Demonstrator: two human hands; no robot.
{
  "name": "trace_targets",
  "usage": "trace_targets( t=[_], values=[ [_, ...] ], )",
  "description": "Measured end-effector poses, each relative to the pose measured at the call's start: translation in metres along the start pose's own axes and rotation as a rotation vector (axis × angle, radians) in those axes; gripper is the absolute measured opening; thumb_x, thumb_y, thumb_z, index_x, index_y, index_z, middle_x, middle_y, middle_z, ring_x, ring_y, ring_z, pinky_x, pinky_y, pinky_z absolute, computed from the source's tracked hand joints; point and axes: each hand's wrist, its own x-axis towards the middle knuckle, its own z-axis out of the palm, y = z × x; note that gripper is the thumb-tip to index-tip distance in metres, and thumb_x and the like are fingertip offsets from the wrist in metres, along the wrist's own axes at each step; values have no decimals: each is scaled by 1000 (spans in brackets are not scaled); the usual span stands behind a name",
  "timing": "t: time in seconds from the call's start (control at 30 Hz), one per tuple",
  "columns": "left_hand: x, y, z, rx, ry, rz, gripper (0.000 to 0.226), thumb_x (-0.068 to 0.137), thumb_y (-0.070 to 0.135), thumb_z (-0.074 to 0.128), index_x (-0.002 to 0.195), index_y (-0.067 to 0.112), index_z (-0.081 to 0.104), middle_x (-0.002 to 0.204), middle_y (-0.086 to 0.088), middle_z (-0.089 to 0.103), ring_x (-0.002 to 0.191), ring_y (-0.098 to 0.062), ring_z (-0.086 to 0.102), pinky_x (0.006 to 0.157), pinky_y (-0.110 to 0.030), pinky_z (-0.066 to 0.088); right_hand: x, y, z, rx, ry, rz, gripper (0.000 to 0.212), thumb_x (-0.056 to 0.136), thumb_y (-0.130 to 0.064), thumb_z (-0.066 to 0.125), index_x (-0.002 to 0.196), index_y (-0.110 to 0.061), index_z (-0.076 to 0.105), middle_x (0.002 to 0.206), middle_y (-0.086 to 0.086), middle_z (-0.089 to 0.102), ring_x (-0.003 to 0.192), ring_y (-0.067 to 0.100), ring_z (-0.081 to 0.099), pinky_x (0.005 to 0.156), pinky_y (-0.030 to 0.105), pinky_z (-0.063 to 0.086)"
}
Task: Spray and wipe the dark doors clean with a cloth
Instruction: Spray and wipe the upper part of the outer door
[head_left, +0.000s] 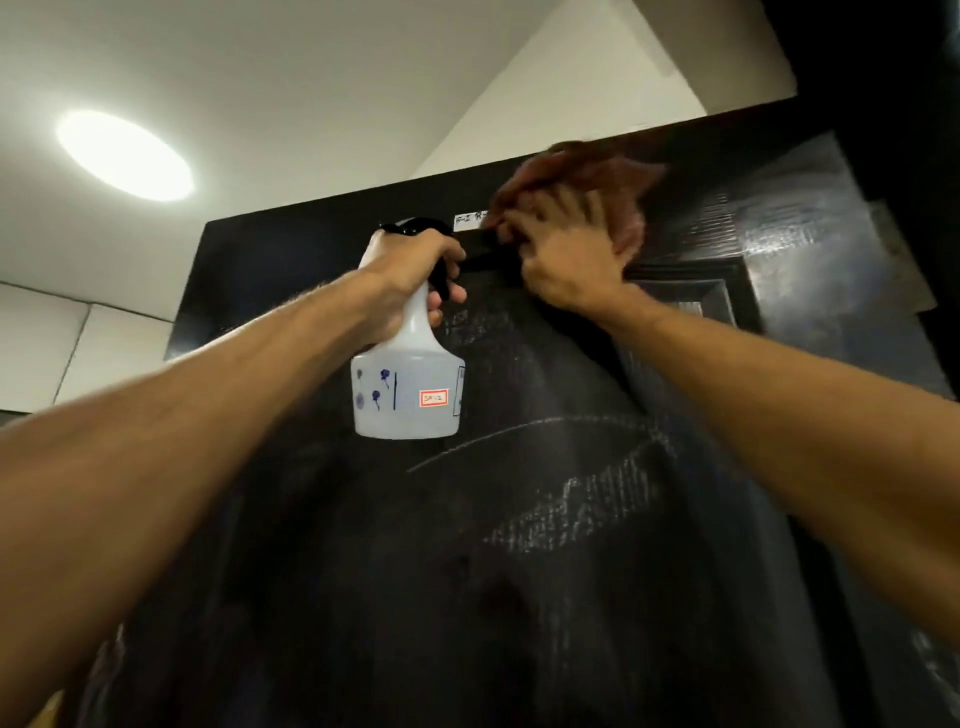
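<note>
Door (519, 545): lower face open between and below both forearms.
Upper centre: blocked by bottle (408, 387), gripped by left hand (410, 270).
Just right: right hand (566, 260) pressing cloth (602, 176) at the top edge.
Far right: raised panel frame (691, 278).

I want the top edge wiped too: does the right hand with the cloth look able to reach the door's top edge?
Probably yes. The right hand presses the brown cloth on the dark door just below its top edge, and the cloth seems to touch it; nothing lies between.
</note>
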Motion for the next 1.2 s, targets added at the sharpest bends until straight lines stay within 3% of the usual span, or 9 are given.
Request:
trace_targets(
  t=[0.1, 0.27, 0.43, 0.63, 0.7, 0.77, 0.93, 1.1, 1.2],
  values=[
    [6, -15, -34, 38, 46, -2, 20, 91, 22, 70, 75, 11, 67, 79, -18, 74, 39, -11, 43, 43, -23, 43, 17, -45, 18, 70, -118, -207, 47, 98, -31, 45, 144, -34, 50, 155, 1, 39, 145, 27, 29, 121, 51, 18],
    [20, -48, -109, 63, 120, -60, 19, 94, 21, 69, 79, 9, 66, 85, -19, 76, 41, -12, 43, 43, -22, 44, 51, -62, 22, 4, 7, 200, 48, 97, -31, 42, 144, -28, 49, 156, 8, 37, 148, 36, 22, 122, 60, 5],
    [33, -84, -175, 122, 176, -38, 19, 91, 20, 69, 76, 9, 67, 84, -22, 75, 47, -18, 47, 43, -24, 43, 43, -188, 76, 63, -123, -391, 44, 101, -34, 40, 144, -37, 48, 157, 0, 38, 146, 26, 29, 120, 51, 18],
    [46, -119, -260, 116, 172, -55, 18, 96, 18, 65, 82, 8, 64, 88, -22, 72, 56, -24, 54, 44, -23, 45, 108, -215, 89, 32, 24, 65, 57, 88, -35, 43, 143, -24, 52, 152, 8, 44, 143, 38, 29, 119, 60, 9],
    [47, -126, -283, 136, 208, -48, 11, 95, 16, 64, 87, 9, 65, 84, -20, 71, 72, -31, 54, 48, -26, 45, 108, -273, 108, 10, -50, -247, 54, 90, -40, 44, 142, -31, 53, 151, 2, 45, 142, 34, 33, 118, 57, 14],
    [45, -131, -299, 159, 235, -50, 4, 93, 13, 65, 92, 9, 67, 85, -22, 71, 61, -28, 50, 50, -27, 44, 103, -324, 132, 34, -169, -525, 46, 96, -39, 43, 141, -36, 53, 151, -3, 46, 140, 27, 36, 117, 54, 18],
    [39, -154, -328, 194, 252, -87, 13, 96, 20, 64, 103, 9, 68, 90, -19, 74, 51, -21, 49, 52, -26, 49, 133, -328, 132, 48, -94, -201, 53, 95, -36, 44, 147, -32, 49, 156, 4, 40, 146, 33, 26, 122, 59, 9],
    [26, -158, -327, 139, 274, -91, 12, 88, 12, 66, 100, 12, 69, 81, -20, 74, 50, -24, 48, 50, -26, 47, 56, -384, 155, 24, -165, -653, 46, 99, -37, 43, 144, -32, 49, 154, 1, 42, 143, 28, 33, 119, 53, 18],
    [15, -152, -316, 132, 269, -91, 9, 91, 14, 66, 97, 9, 69, 84, -22, 74, 55, -25, 48, 51, -27, 47, 57, -350, 140, 70, -109, -514, 45, 99, -36, 43, 144, -30, 51, 153, 2, 43, 143, 29, 34, 120, 54, 22]
  ],
)
